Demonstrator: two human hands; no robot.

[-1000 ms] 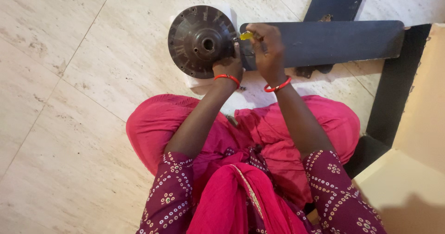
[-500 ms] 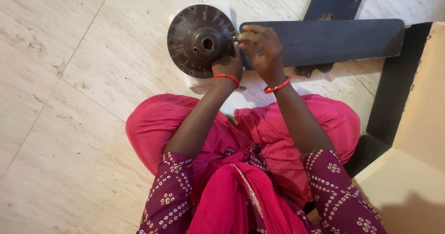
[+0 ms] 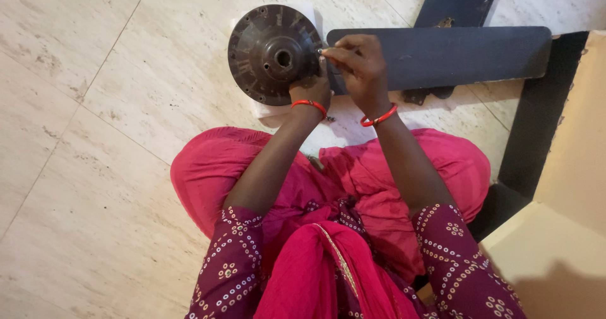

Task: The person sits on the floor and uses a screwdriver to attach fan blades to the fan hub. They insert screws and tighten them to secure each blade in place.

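A dark round fan motor hub lies on the tiled floor in front of my crossed legs. A long dark fan blade reaches out from it to the right. My left hand grips the hub's near right rim, where the blade joins. My right hand is closed around a small screwdriver. Only its metal tip shows, at the hub's right edge, and the handle is hidden in my fingers. Both wrists carry red bangles.
A white sheet lies under the hub. A second dark blade sits at the top right. A small screw rests on the floor near my knees. A dark frame and a cream surface border the right side.
My right hand has turned and closed over the tool, so the yellow handle seen a second ago is now hidden. The left hand and hub have stayed in place.
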